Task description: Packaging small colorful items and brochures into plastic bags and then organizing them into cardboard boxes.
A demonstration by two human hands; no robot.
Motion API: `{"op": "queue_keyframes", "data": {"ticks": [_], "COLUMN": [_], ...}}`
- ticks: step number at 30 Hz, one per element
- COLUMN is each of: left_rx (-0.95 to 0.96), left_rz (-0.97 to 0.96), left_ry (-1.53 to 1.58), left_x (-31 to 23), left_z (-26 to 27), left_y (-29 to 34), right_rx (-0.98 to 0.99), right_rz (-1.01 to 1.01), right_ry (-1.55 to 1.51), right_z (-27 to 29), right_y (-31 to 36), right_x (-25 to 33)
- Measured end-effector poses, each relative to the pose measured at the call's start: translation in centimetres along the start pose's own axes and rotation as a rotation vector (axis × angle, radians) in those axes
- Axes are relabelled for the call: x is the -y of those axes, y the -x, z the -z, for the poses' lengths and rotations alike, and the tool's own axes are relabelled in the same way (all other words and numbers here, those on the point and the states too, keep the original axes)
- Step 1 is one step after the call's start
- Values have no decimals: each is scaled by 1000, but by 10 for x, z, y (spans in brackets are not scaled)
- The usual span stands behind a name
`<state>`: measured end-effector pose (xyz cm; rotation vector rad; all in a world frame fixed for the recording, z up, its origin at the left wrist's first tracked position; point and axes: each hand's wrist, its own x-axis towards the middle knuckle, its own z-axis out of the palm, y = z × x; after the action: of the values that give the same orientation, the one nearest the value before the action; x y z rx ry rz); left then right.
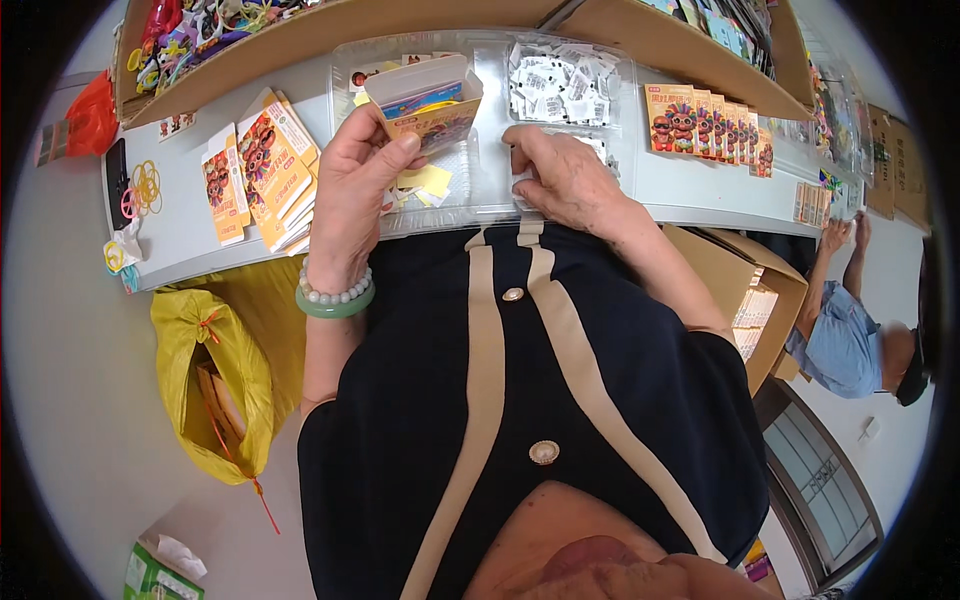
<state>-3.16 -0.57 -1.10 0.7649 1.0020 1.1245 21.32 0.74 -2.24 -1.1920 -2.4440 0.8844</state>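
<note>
My left hand (365, 165) is closed on a small orange carton (440, 125) with its top flap up. Flat colourful pieces, blue and yellow, show inside the carton's mouth. My right hand (575, 180) is over the right part of a clear plastic tray (487, 190), fingers bent, thumb and forefinger apart. No object shows between those two; the other fingertips are hidden. Small white printed packets (565, 85) fill the tray's far right compartment, and a few more show beside my right hand. Pale yellow paper pieces (428, 182) lie in the tray below the carton.
Flat orange cartons (275, 170) lie stacked at left; a row of filled-looking cartons (690, 125) overlaps at right. Cardboard boxes (390, 55) of colourful items stand behind. A yellow sack (255, 400) and an open cardboard box (700, 255) flank me. Another person (845, 340) works at far right.
</note>
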Motion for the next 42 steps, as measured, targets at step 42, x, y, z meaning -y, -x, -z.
{"op": "queue_keyframes", "data": {"ticks": [42], "left_rx": [53], "left_rz": [43], "left_ry": [-254], "left_x": [-7], "left_z": [-1], "left_y": [8], "right_rx": [-437], "right_rz": [-259], "right_ry": [-788], "right_z": [61], "right_y": [-5], "right_x": [45]}}
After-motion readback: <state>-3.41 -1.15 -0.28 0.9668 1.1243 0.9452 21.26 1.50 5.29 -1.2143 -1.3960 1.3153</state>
